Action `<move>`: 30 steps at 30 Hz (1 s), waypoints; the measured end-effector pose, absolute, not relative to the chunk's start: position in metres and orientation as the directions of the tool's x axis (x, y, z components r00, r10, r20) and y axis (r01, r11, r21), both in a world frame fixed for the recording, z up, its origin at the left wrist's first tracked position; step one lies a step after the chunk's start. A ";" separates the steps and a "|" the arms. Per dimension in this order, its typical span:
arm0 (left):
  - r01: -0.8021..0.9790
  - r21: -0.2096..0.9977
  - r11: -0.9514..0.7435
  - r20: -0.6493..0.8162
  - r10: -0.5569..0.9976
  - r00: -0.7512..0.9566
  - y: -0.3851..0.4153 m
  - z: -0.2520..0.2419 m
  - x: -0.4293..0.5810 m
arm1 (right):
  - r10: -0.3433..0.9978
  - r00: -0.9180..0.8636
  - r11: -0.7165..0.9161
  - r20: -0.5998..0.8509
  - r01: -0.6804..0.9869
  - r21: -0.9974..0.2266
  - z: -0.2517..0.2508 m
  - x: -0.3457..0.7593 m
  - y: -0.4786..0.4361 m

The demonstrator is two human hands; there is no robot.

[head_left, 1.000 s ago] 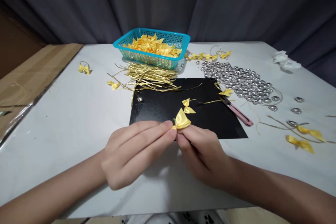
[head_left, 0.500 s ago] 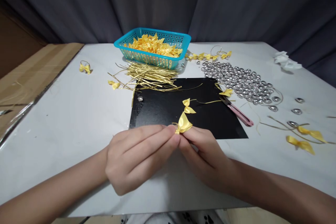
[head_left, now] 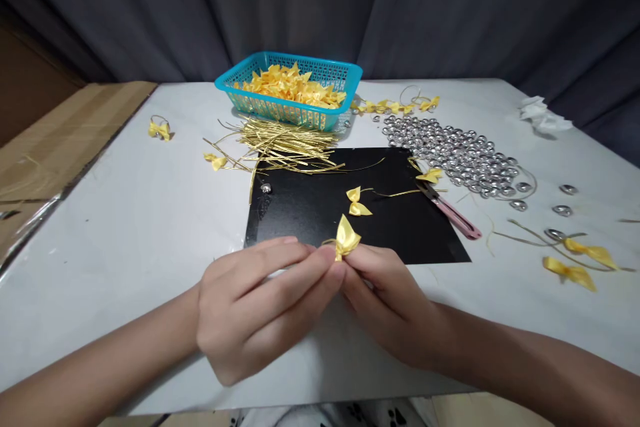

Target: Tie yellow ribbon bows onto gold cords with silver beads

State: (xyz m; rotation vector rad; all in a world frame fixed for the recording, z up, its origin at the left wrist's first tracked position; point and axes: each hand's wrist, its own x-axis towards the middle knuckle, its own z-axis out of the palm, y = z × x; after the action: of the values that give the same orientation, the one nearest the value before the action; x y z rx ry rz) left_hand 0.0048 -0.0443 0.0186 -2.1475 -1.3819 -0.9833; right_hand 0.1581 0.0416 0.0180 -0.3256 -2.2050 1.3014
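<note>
Between my two hands, over the near edge of a black mat [head_left: 300,213], is a yellow ribbon bow [head_left: 347,237]. One loop of it points up; the rest is hidden by fingers. My left hand [head_left: 265,303] pinches the bow at its middle from the left, where a thin gold tie curves out. My right hand [head_left: 387,297] is closed on the bow's right side, its thumb and forefinger at the knot. Just beyond them another yellow bow [head_left: 355,193] lies on the mat, with a gold tie [head_left: 400,194] beside it.
A blue basket [head_left: 289,105] of yellow bows stands at the back. Before it lies a pile of gold ties [head_left: 285,141]. Silver beads [head_left: 455,153] are heaped at the right. A pink-handled cutter [head_left: 457,217] rests across the mat's right edge. Several bows lie about the white table [head_left: 150,233].
The held bow has turned slightly more upright, and more of its gold tie shows at the left. My left hand has shifted a little left and down. My right hand has barely moved.
</note>
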 end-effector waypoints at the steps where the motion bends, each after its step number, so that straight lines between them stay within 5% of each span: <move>1: 0.895 -0.014 -0.445 0.789 0.546 0.283 -0.044 0.019 0.003 | 0.497 -0.800 0.509 0.336 -0.044 -0.859 0.018 0.158 0.042; 5: 0.857 -0.178 -0.484 0.766 0.478 0.430 -0.039 0.020 -0.006 | 0.684 -0.561 0.591 0.467 0.050 -0.805 0.022 0.161 0.042; 8: 0.859 -0.211 -0.467 0.756 0.479 0.446 -0.037 0.020 -0.010 | 0.564 -0.495 0.778 0.661 0.051 -0.626 0.028 0.164 0.046; 12: 0.860 -0.266 -0.436 0.764 0.449 0.464 -0.038 0.019 -0.010 | 0.408 -0.600 0.881 0.688 0.062 -0.468 0.035 0.163 0.057; 20: 0.849 -0.307 -0.431 0.746 0.444 0.495 -0.039 0.022 -0.010 | 0.302 -0.653 0.874 0.694 -0.102 -0.476 0.039 0.160 0.065; 30: 0.808 -0.346 -0.477 0.743 0.387 0.546 -0.037 0.022 -0.008 | 0.357 -0.627 0.814 0.692 -0.155 -0.560 0.046 0.163 0.060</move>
State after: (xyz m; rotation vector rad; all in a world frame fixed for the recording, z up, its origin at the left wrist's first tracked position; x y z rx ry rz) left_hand -0.0082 -0.0366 0.0221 -2.0846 -0.9593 -0.7736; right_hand 0.1633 0.0596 0.0460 -0.1480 -2.1255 0.7467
